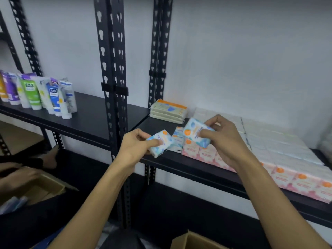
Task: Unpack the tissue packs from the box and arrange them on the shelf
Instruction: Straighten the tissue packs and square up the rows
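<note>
My left hand (134, 146) grips a small blue-and-white tissue pack (159, 142) at the front edge of the black shelf (161, 160). Just to its right, my right hand (224, 139) holds a second blue-and-white tissue pack (195, 132) above the left end of a row of pink tissue packs (206, 153). Another blue pack (177, 139) stands on the shelf between my hands. More pink and white packs (287, 159) fill the shelf to the right. The cardboard box (194, 241) shows only its corner at the bottom edge.
A stack of cream wipe packs (168, 112) lies at the shelf's back left. Standing tubes (39, 94) line the neighbouring shelf on the left. Black perforated uprights (113, 87) divide the shelves. Another person's hand (19, 175) reaches into a second open box (45, 187) at lower left.
</note>
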Action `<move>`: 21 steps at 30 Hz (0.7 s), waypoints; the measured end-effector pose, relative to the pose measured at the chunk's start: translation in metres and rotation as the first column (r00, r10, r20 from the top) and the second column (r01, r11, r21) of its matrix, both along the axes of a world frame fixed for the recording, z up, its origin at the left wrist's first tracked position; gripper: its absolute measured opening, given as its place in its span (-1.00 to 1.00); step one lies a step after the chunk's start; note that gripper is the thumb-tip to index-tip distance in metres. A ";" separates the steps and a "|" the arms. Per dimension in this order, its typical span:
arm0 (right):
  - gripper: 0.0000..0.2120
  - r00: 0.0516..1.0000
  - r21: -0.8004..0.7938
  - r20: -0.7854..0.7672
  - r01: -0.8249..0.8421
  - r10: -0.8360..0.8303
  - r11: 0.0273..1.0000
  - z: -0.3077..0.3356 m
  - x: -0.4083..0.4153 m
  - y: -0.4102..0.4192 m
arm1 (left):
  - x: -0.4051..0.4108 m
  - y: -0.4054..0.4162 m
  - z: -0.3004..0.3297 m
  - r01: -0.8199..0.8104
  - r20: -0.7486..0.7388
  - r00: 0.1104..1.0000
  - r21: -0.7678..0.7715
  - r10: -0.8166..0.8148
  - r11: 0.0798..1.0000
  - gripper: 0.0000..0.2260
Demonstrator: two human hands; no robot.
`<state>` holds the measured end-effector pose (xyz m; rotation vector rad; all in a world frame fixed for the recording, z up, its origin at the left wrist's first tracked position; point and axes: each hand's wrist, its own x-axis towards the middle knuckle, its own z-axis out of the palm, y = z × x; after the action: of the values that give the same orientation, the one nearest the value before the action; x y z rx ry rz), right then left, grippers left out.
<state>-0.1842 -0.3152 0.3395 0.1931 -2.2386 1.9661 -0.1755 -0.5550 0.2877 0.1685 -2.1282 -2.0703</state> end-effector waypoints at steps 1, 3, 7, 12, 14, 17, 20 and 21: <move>-0.73 1.000 -0.010 0.013 -0.015 0.015 1.000 0.005 -0.010 -0.002 | -0.007 0.003 0.000 -0.019 0.004 1.000 0.006 0.019 1.000 -0.71; -0.67 0.999 -0.015 0.033 0.006 -0.005 1.000 0.010 -0.031 -0.004 | -0.023 0.010 -0.002 -0.048 0.016 0.999 0.023 0.047 0.999 -0.69; -0.81 0.988 -0.011 0.059 0.143 -0.142 0.990 0.008 -0.066 -0.010 | -0.060 0.024 -0.014 -0.115 0.021 0.993 -0.070 0.117 0.991 -0.68; -0.74 0.970 0.131 0.059 0.227 -0.236 0.965 -0.005 -0.104 -0.013 | -0.085 0.043 -0.030 -0.112 -0.018 0.994 -0.245 0.111 0.963 -0.70; -0.70 0.975 0.226 0.101 0.170 -0.197 0.959 -0.011 -0.113 -0.006 | -0.089 0.048 -0.038 -0.062 -0.011 0.998 -0.311 0.061 0.949 -0.67; -0.51 0.978 0.312 0.202 -0.017 -0.048 0.950 -0.014 -0.122 0.009 | -0.090 0.052 -0.049 -0.030 -0.027 0.999 -0.476 0.019 0.879 -0.63; -0.59 0.967 0.417 0.251 -0.146 0.040 0.897 -0.009 -0.128 0.018 | -0.084 0.050 -0.052 0.004 -0.036 0.999 -0.575 -0.030 0.818 -0.55; -0.63 0.968 0.453 0.248 -0.154 0.042 0.878 -0.007 -0.131 0.018 | -0.083 0.048 -0.052 0.033 -0.023 0.998 -0.568 -0.056 0.822 -0.53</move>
<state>-0.3150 -0.2969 0.3328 0.1397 -2.8882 1.5127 -0.2589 -0.5069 0.2353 -0.0034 -2.6289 -1.3446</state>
